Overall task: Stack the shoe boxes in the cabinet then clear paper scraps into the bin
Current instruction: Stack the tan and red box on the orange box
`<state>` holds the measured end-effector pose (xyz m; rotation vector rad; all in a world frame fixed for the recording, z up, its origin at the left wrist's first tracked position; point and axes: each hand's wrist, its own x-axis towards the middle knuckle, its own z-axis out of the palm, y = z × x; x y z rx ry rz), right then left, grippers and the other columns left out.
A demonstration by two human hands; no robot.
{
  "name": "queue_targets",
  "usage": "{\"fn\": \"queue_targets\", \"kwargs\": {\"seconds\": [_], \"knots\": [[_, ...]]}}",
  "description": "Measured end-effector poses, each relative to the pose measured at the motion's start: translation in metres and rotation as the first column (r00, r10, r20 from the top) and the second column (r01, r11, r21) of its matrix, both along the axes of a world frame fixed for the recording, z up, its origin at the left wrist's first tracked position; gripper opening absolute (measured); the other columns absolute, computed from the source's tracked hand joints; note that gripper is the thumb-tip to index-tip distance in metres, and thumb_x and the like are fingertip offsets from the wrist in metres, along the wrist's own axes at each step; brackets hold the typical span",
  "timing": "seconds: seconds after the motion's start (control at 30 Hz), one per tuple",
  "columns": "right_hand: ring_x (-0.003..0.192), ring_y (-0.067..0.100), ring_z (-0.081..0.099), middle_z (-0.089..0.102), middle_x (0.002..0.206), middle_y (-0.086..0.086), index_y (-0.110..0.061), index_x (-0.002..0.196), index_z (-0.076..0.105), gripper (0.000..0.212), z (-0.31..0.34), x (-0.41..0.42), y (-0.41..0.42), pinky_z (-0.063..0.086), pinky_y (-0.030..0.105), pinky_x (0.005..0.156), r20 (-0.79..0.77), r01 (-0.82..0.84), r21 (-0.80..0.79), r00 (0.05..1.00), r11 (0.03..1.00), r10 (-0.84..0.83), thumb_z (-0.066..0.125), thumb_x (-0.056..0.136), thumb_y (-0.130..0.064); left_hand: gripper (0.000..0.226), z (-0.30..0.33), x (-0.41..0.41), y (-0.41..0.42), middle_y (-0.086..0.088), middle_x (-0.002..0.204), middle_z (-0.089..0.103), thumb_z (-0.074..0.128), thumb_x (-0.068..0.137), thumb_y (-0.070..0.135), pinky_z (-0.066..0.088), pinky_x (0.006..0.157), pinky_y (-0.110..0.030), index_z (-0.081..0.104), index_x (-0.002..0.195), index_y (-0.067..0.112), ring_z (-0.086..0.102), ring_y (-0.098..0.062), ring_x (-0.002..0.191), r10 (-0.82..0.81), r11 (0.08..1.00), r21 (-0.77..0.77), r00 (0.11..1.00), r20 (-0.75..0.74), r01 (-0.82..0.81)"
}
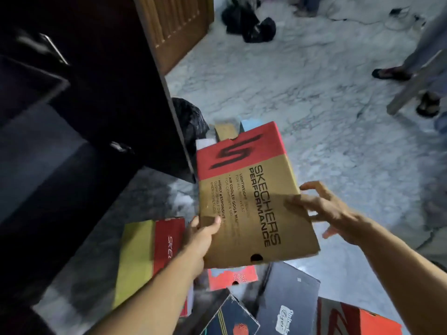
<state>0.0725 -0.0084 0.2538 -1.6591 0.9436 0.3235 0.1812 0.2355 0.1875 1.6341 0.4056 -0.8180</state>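
left hand point(200, 234) gripping shoe box point(254, 201), right hand point(331, 209) beside

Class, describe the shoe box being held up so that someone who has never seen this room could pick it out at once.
Start at the dark cabinet on the left; just right of its door edge, both hands lift one box above the pile on the floor. That Skechers Performance box is plain brown cardboard with a red end bearing a big black S.

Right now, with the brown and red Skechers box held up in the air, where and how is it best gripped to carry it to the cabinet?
Grip the brown and red Skechers box by its two long sides near the near end, one hand from each side. The left hand already pinches the left edge; the right hand touches the right edge with open fingers. The box is long and tilted away, so two opposed holds would likely steady it.
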Motion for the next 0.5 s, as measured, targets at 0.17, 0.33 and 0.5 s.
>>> {"fn": "queue_targets", "kwargs": {"seconds": [0.17,0.33,0.5], "knots": [[0.095,0.029,0.071,0.076,0.1,-0.005,-0.06,0.13,0.034,0.084,0.055,0.036,0.076,0.055,0.052,0.077,0.002,-0.185,0.142,0.982,0.972,0.187,0.073,0.056,-0.05,0.025,0.071,0.018,0.106,-0.003,0.092,0.077,0.071,0.086,0.011,0.058,0.074,-0.031,0.067,0.11,0.013,0.073,-0.016,0.078,0.01,1.0,0.011,1.0,0.004,-0.01],[0.085,0.027,0.072,0.073,0.109,0.004,-0.05,0.111,0.057,0.053,0.097,0.086,0.162,0.055,0.061,0.074,0.147,-0.306,0.237,0.95,0.922,0.277,0.077,0.064,-0.035,0.016,0.139,0.052,0.202,-0.011,0.102,0.074,0.061,0.092,0.008,0.053,0.09,-0.047,0.066,0.106,0.015,0.069,-0.029,0.096,0.061,0.996,0.069,0.998,0.022,-0.062],[0.094,0.022,0.072,0.071,0.113,-0.001,-0.046,0.098,0.069,0.029,0.124,0.148,0.229,0.055,0.067,0.07,0.273,-0.41,0.23,0.898,0.883,0.346,0.079,0.076,-0.029,0.025,0.189,0.096,0.273,-0.01,0.104,0.073,0.069,0.087,0.011,0.055,0.08,-0.041,0.064,0.112,0.014,0.069,-0.028,0.094,0.164,0.972,0.15,0.979,0.122,-0.182]]}}
